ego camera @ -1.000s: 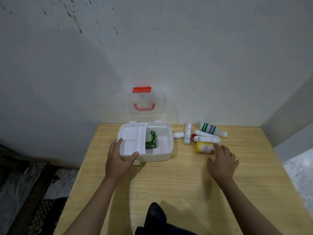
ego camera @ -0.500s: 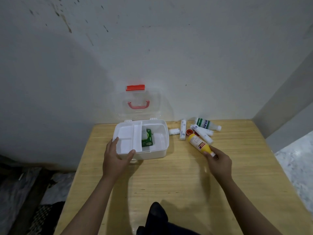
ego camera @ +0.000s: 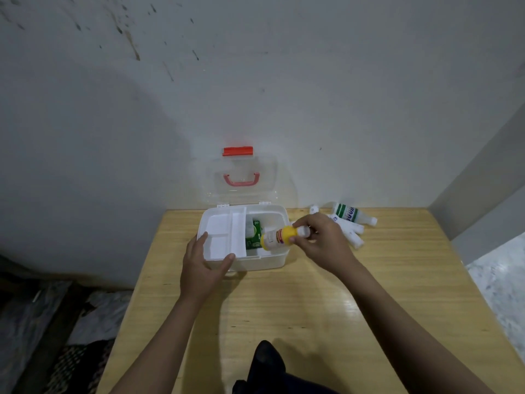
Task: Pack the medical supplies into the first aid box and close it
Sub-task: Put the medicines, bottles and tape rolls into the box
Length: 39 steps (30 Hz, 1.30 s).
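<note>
The white first aid box point(ego camera: 257, 261) stands open on the wooden table point(ego camera: 298, 302), its clear lid point(ego camera: 241, 177) with red handle and latch upright against the wall. A white inner tray point(ego camera: 224, 237) covers the box's left half; a green packet point(ego camera: 254, 236) lies in the right half. My left hand point(ego camera: 203, 265) grips the box's front left corner. My right hand point(ego camera: 324, 241) holds a yellow bottle point(ego camera: 279, 237) by its neck, tilted over the box's right compartment. A white bottle with green label point(ego camera: 352, 216) and several white tubes point(ego camera: 350, 230) lie right of the box.
A grey wall rises directly behind the table. The table's left edge drops to a dark floor with cloth; a grey wall corner and pale floor lie to the right. A dark object point(ego camera: 265, 362) sits at the table's near edge.
My right hand lifted the yellow bottle off the table and carried it left over the box's right compartment. My left hand stayed on the box.
</note>
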{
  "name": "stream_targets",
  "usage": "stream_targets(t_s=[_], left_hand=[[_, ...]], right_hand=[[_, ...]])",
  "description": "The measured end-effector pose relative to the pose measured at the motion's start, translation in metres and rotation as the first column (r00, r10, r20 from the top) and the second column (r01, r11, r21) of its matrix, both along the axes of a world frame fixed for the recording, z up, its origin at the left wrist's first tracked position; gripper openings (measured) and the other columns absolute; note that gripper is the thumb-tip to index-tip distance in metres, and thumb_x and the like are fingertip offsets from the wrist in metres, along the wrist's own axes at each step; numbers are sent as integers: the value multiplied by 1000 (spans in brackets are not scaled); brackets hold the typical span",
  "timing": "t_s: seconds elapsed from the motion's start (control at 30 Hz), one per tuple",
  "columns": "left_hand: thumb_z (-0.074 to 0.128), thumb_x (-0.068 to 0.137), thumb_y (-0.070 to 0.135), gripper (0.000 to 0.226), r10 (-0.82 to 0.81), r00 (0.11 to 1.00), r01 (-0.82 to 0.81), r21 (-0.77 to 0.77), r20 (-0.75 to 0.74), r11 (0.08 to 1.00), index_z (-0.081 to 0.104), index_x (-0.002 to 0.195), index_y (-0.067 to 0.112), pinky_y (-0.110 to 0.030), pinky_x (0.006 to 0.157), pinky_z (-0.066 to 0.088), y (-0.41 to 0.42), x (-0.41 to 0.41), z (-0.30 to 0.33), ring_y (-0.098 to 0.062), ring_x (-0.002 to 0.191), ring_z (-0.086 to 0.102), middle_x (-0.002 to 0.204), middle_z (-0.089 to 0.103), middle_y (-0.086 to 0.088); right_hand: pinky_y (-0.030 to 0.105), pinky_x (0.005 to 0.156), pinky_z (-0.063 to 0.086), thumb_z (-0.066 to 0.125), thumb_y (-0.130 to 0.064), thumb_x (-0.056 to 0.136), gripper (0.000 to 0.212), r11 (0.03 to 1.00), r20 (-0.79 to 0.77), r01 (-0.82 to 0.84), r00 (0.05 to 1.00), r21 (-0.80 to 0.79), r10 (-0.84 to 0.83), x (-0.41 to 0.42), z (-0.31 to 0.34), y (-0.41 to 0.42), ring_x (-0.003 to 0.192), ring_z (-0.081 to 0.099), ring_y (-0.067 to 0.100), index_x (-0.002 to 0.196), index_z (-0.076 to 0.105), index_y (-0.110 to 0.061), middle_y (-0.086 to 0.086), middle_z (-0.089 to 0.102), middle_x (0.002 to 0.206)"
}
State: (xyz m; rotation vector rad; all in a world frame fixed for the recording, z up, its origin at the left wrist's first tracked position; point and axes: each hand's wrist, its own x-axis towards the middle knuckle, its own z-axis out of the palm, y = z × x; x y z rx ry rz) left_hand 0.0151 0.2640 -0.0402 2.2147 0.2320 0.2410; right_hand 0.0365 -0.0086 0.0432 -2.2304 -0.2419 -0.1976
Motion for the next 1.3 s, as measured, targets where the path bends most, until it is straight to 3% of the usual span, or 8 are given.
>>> stream_targets(t_s=[0.13,0.3,0.43,0.57,0.8,1.0,1.2,1.3], left_hand=[[70,67,61,87,-13,1000,13,-11,-14,1000,37,139,27,-45,100,46,1,-1,1,-21,134,35,148,34,1],[61,61,72,94,-7,999,7,-5,-33,1000,37,139,27,-46,100,45,2,-1,3,-21,135,35,148,34,1],[62,61,70,93,3,999,-3,-2,-34,1000,37,139,27,-46,101,44,1,-1,3,-21,135,34,149,34,1],[66,64,64,88,8,1000,-8,0,-20,1000,38,138,25,-46,98,46,1,-1,1,-22,133,36,147,36,-1],[67,64,62,88,9,1000,-9,-9,-3,1000,39,138,25,-46,97,47,0,-1,1,-21,133,37,146,37,0],[68,63,62,87,17,1000,-18,-17,-10,1000,39,138,28,-49,99,46,0,0,-2,-21,135,35,147,35,1],[62,60,69,91,23,1000,-23,-27,-13,999,39,138,28,-48,98,47,-1,0,-1,-20,134,36,147,36,2],[62,60,68,91,31,999,-31,-26,-19,999,39,138,28,-48,99,46,-2,0,0,-21,134,35,147,36,1]], right_hand=[[18,65,41,69,-15,78,31,994,-47,-74,996,-82,70,13,2,28,76,51,5,108,60,-18,-3,58,97],[24,70,42,70,-12,78,27,972,-142,-157,981,-174,133,21,-9,41,85,54,12,104,62,-13,3,65,102],[29,76,49,73,-17,77,29,972,-141,-177,978,-157,155,19,-18,40,87,57,13,104,64,-15,2,66,104],[18,74,43,74,-25,77,31,981,-120,-184,977,-63,176,15,-21,30,84,57,5,107,67,-21,-1,64,102],[15,72,42,72,-19,79,18,987,-17,139,990,76,-138,4,-47,-15,81,59,8,97,69,-16,-4,65,91],[42,81,46,67,-9,77,30,849,-5,506,859,-151,-512,10,-81,-78,99,55,37,106,66,-8,16,66,109],[48,82,48,70,-20,76,41,871,-103,395,893,-292,-439,28,-99,-113,108,50,39,115,58,-16,8,62,122],[44,79,48,74,-23,73,35,875,-91,338,916,-347,-390,35,-105,-121,98,56,37,106,65,-15,12,64,112]])
